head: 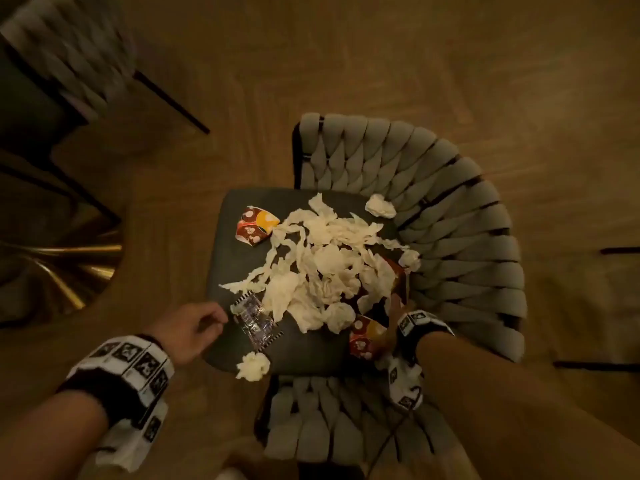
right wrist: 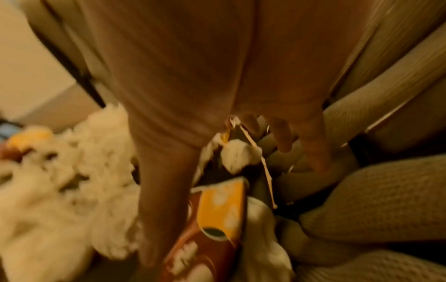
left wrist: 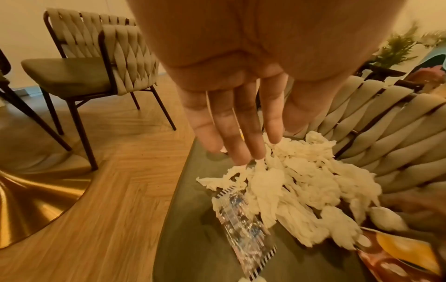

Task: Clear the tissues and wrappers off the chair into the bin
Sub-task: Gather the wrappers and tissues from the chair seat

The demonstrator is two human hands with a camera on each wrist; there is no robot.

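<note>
I count three red-and-orange wrappers on my chair; one clear foil wrapper. Loose tissue balls: four; one tangled heap.

From my remote seat I see a chair with a matt, dark, smooth seat pad and a back woven of thick, soft grey cloth straps on a thin dark metal frame. The tissues heaped at the seat's centre are white paper, crumpled, torn into strips and rough-edged. At 7 o'clock of the heap lies a foil wrapper, glossy and crinkled, catching the light. The red and orange wrappers at 10 and 5 o'clock look like printed, slightly shiny paper or film. The floor is wood in a herringbone pattern with a satin finish. At 9 o'clock, a brass-coloured metal base gleams, brushed and polished.
</note>
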